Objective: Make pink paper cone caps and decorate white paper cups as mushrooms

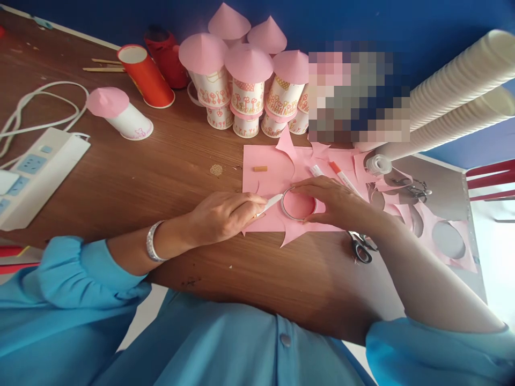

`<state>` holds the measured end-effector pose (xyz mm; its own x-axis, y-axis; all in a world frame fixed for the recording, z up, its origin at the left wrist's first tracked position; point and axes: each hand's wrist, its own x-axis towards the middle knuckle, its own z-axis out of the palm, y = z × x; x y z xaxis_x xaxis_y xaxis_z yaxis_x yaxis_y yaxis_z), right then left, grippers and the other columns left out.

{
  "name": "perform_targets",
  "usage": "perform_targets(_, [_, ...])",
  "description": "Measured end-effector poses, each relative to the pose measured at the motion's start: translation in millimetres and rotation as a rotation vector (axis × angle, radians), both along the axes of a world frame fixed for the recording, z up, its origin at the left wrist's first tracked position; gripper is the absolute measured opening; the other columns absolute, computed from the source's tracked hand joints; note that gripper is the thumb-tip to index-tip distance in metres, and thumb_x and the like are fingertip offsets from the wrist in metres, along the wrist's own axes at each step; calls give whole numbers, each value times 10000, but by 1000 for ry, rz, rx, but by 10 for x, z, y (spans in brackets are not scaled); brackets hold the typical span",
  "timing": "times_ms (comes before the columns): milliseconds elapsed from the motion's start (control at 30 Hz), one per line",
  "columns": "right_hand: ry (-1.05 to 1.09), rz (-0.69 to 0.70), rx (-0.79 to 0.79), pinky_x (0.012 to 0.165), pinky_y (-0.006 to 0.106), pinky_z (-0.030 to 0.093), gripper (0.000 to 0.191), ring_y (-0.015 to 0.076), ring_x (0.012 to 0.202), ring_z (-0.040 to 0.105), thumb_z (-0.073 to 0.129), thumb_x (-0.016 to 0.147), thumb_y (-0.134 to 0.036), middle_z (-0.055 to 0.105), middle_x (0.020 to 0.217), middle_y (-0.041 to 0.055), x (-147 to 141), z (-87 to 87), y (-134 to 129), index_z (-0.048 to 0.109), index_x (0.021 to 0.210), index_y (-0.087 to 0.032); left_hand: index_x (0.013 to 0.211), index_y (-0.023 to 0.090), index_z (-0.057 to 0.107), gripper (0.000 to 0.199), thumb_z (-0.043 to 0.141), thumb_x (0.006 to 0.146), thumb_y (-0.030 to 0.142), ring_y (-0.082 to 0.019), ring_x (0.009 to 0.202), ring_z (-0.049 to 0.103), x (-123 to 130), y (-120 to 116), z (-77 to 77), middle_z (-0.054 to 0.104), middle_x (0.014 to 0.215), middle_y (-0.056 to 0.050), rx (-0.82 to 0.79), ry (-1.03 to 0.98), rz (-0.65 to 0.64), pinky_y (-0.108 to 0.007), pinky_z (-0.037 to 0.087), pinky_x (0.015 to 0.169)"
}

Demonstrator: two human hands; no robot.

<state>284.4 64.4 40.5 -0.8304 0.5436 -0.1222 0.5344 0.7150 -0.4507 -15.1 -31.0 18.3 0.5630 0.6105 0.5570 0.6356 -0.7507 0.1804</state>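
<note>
My left hand (225, 217), a silver bracelet at its wrist, grips a white pen (274, 202) whose tip points at a round ring. The thin ring (283, 208) lies on a pink paper sheet (253, 185), and pink shows inside it. From the right, my right hand (328, 201) curls thumb and fingers around the ring's edge. Cut pink scraps (292, 231) lie under and beside the ring. A small brown piece (260, 169) and a red-and-white marker (341, 176) rest on the paper behind my hands.
Behind stand several cup towers (247, 99) with pink cones, and a red cup (147, 78). A lone coned cup (134, 122) and power strip (40, 174) are at left. Scissors (361, 247), a tape roll (379, 164) and long paper-cup stacks (462, 80) are at right.
</note>
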Motion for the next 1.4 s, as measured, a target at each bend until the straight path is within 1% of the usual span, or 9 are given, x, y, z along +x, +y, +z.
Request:
perform_targets(133, [7,5,5,1224,624,407,572,338,1375,586,747,884,-374,642,1471,42,12,-15,0,598,1436,-364,1093,211,664,106,612,1002,202,-168,947,794,-12,0,-33,816,1074,-44,-47,8,13,-263,640,828])
perform_targets(400, [1,5,2,1224,617,408,557,332,1380,581,743,893,-362,639,1473,35,13,-10,3,598,1431,-361,1143,219,652,177,596,993,142,-166,980,782,5,16,-18,806,1095,-38,-43,15,-49,-260,634,816])
perform_targets(600, [14,4,-19,1235,612,392,529,331,1373,585,747,890,-364,643,1470,28,-3,12,0,617,1403,-358,1110,228,659,140,626,984,176,-166,981,785,-7,-34,-25,805,1097,-45,-72,11,-53,-242,625,838])
perform_targets(767, [29,4,-20,1250,604,371,517,331,1347,604,758,876,-360,655,1454,27,-9,10,4,637,1378,-352,1116,220,654,158,636,972,158,-170,936,787,20,-131,76,808,1060,-40,-60,-18,-81,-260,630,821])
perform_targets(900, [37,-2,-19,1233,596,390,533,335,1347,602,758,870,-350,654,1456,46,6,-15,8,637,1388,-323,1035,202,652,89,668,958,160,-149,806,776,86,-210,182,804,954,-24,36,43,-92,-244,615,720])
perform_targets(1000, [37,-13,-18,1198,601,425,511,342,1341,605,750,875,-368,651,1461,49,6,-15,6,648,1374,-327,981,185,628,58,676,956,164,-145,771,773,137,-254,207,802,917,-31,78,56,-114,-254,611,680])
perform_targets(1133, [27,-19,-14,1161,584,466,514,346,1308,627,779,847,-342,671,1437,51,-21,11,4,669,1349,-328,1041,192,632,83,648,972,150,-138,805,783,196,-304,207,810,925,-8,65,73,-137,-252,632,700])
perform_targets(1300, [41,-8,4,1189,555,439,545,334,1315,626,801,832,-311,673,1441,55,-41,33,2,664,1360,-307,1069,197,648,193,744,908,151,-150,888,796,180,-338,220,822,1001,-27,86,-42,-180,-239,657,813])
perform_targets(1400, [75,20,-13,1203,549,418,505,316,1333,618,773,864,-320,677,1435,36,-41,39,1,660,1356,-323,1119,217,651,277,780,880,160,-156,908,801,124,-254,246,824,1052,-27,-53,-209,-128,-246,659,812])
